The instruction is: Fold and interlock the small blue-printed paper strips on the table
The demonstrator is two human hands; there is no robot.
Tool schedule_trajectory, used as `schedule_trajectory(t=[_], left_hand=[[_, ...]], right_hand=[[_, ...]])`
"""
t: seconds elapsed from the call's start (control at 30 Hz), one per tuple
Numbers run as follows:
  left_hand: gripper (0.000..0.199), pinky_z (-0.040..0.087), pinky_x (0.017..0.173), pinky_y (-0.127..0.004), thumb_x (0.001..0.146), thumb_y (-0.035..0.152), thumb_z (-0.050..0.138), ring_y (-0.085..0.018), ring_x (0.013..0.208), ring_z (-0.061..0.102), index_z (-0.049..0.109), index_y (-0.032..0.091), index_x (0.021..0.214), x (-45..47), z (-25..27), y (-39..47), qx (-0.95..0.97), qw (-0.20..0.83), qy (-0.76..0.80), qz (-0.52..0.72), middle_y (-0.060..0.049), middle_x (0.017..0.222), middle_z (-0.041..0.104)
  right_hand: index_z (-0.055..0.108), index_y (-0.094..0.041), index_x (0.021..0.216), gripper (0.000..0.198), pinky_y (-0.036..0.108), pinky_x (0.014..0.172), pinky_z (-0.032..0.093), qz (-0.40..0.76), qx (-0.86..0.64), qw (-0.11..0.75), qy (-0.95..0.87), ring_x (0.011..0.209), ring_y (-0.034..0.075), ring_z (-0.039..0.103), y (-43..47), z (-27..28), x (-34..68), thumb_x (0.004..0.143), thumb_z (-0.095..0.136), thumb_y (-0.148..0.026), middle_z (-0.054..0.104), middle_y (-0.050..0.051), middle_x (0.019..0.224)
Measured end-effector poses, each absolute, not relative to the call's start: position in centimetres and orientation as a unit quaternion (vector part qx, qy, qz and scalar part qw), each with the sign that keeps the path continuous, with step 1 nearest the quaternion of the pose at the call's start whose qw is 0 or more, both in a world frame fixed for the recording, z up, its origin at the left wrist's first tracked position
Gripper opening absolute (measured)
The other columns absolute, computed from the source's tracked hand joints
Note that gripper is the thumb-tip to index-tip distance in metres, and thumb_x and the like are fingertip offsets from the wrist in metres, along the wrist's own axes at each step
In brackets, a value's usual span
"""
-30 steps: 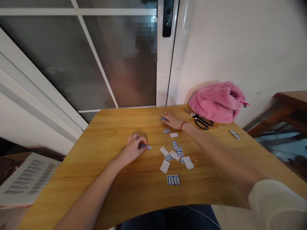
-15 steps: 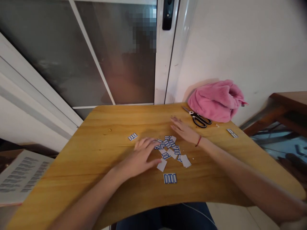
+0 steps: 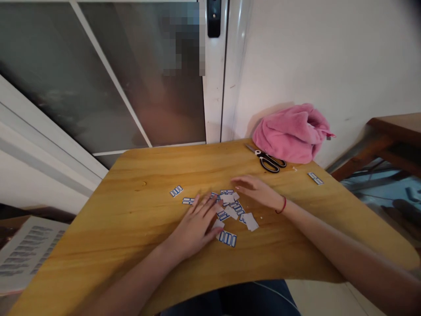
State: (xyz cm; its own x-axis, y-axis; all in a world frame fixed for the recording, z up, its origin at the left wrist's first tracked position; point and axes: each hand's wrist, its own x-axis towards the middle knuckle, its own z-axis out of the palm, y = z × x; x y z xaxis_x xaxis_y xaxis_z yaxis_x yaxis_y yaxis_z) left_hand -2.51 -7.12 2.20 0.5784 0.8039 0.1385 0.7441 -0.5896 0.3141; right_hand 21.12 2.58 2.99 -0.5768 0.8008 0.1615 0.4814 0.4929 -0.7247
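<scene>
A loose heap of small paper cards [image 3: 231,212] lies on the wooden table [image 3: 148,171], some with blue-framed boxes and others white side up. My left hand [image 3: 200,221] rests flat over the heap's left side, fingers spread, covering part of several cards. By its thumb is a blue-printed card [image 3: 227,238]. My right hand [image 3: 255,189], with a red cord at the wrist, hovers at the heap's upper right, fingers loosely stretched and holding nothing. One card [image 3: 176,191] sits apart to the left, and another [image 3: 188,201] pokes out beside my left fingertips.
Black-handled scissors [image 3: 268,160] lie near the back edge beside a pink plush cloth [image 3: 292,134]. A single card [image 3: 315,178] is at the right edge. A printed box [image 3: 31,250] stands left of the table, and a glass-paned door [image 3: 98,87] is behind it.
My left hand has come down onto the cards, with the near card now by its thumb. My right hand has moved nearer the heap. The camera view has shifted slightly.
</scene>
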Motion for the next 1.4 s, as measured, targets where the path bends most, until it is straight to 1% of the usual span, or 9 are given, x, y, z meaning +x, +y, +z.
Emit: schedule_trajectory(t=[0.2,0.27,0.4,0.57,0.7,0.87,1.13,1.27,1.4], left_hand=[[0.040,0.015,0.110,-0.048,0.089,0.032,0.038,-0.021,0.133,0.023,0.041,0.026,0.129,-4.3,1.9,-5.4,0.834,0.060,0.523,0.164,-0.004,0.138,0.039],[0.036,0.017,0.109,-0.049,0.088,0.030,0.041,-0.023,0.131,0.026,0.047,0.026,0.123,-4.9,2.1,-5.1,0.824,0.053,0.534,0.181,-0.004,0.135,0.042],[0.026,0.035,0.097,-0.042,0.085,0.025,0.045,-0.021,0.112,0.045,0.055,0.024,0.109,-6.2,2.7,-4.5,0.788,0.099,0.561,0.232,-0.004,0.115,0.055],[0.020,0.037,0.087,-0.040,0.074,0.026,0.060,-0.023,0.098,0.045,0.060,0.026,0.094,-7.5,2.5,-3.9,0.762,0.098,0.605,0.208,-0.003,0.102,0.055],[0.012,0.037,0.084,-0.037,0.071,0.025,0.063,-0.021,0.092,0.045,0.062,0.025,0.083,-8.1,2.0,-3.7,0.755,0.117,0.615,0.193,-0.002,0.093,0.053],[0.005,0.039,0.078,-0.032,0.073,0.023,0.060,-0.019,0.086,0.048,0.059,0.022,0.077,-8.0,2.2,-3.5,0.767,0.150,0.592,0.197,-0.001,0.084,0.053],[0.007,0.039,0.066,-0.027,0.075,0.022,0.055,-0.014,0.070,0.051,0.055,0.019,0.068,-7.3,3.6,-3.6,0.728,0.227,0.602,0.236,0.001,0.070,0.058],[0.012,0.040,0.059,-0.023,0.076,0.031,0.056,-0.011,0.063,0.052,0.057,0.019,0.074,-6.2,3.8,-4.2,0.674,0.330,0.595,0.288,0.002,0.071,0.059],[0.020,0.034,0.042,-0.019,0.076,0.038,0.056,-0.008,0.048,0.048,0.057,0.019,0.080,-4.2,3.3,-5.3,0.593,0.472,0.580,0.298,0.003,0.064,0.057]], right_hand=[[0.058,-0.027,0.115,0.036,0.044,0.095,0.037,0.156,-0.355,0.210,-0.898,0.109,0.022,0.046,1.8,1.5,21.0,0.083,0.051,-0.042,0.055,0.007,0.116],[0.060,-0.028,0.112,0.030,0.044,0.094,0.037,0.144,-0.358,0.203,-0.900,0.108,0.022,0.046,1.6,1.4,20.8,0.086,0.048,-0.038,0.054,0.006,0.116],[0.063,-0.025,0.101,0.025,0.039,0.090,0.039,0.160,-0.379,0.238,-0.880,0.100,0.019,0.048,1.7,1.2,20.3,0.089,0.041,-0.028,0.058,0.006,0.105],[0.063,-0.025,0.092,0.019,0.043,0.087,0.035,0.147,-0.449,0.224,-0.853,0.103,0.024,0.044,1.5,0.9,19.1,0.079,0.057,-0.038,0.055,0.006,0.106],[0.065,-0.026,0.079,0.017,0.044,0.083,0.032,0.174,-0.480,0.199,-0.837,0.100,0.026,0.044,1.2,1.4,18.8,0.073,0.064,-0.042,0.056,0.005,0.103],[0.063,-0.024,0.072,0.013,0.042,0.082,0.031,0.230,-0.485,0.192,-0.821,0.091,0.022,0.050,1.1,2.3,19.0,0.074,0.063,-0.037,0.062,0.002,0.083],[0.059,-0.019,0.078,0.018,0.029,0.068,0.043,0.389,-0.456,0.313,-0.737,0.073,0.014,0.057,2.2,1.4,19.7,0.073,0.061,-0.036,0.064,0.001,0.078],[0.061,-0.017,0.080,0.021,0.025,0.060,0.042,0.385,-0.478,0.362,-0.702,0.066,0.012,0.054,1.8,2.3,19.4,0.072,0.062,-0.037,0.063,0.002,0.076],[0.063,-0.018,0.080,0.019,0.024,0.059,0.042,0.448,-0.430,0.341,-0.705,0.065,0.011,0.055,0.0,3.1,18.4,0.074,0.061,-0.036,0.064,0.001,0.073]])
